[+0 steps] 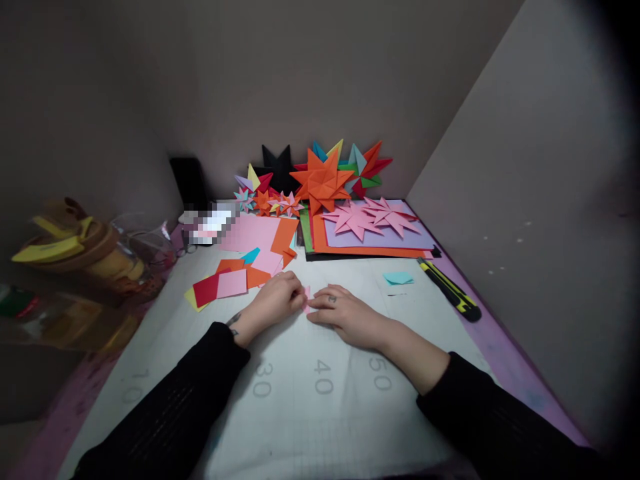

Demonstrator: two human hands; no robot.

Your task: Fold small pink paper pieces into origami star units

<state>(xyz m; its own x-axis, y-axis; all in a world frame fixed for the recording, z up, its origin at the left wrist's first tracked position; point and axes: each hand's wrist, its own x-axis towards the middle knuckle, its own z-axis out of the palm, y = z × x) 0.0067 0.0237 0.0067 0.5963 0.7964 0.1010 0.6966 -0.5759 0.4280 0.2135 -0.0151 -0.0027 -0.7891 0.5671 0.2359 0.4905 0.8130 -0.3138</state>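
Observation:
A small pink piece of paper (307, 299) lies on the white gridded mat, mostly covered by my fingers. My left hand (281, 295) is closed, its fingertips gripping the paper's left side. From the right, my right hand (345, 312) reaches in with fairly straight fingers and holds the paper's other side at the fingertips. Left of my hands lie loose paper squares, among them a red one (205, 291) and a pink one (233, 283). To the right rests a light turquoise folded paper (399, 278).
A yellow-and-black box cutter (450, 290) lies at the mat's right edge. Folded stars, including a large orange one (323, 180) and pink ones (354, 219), stand or lie at the back near stacked sheets. A bottle (70, 320) is at the left.

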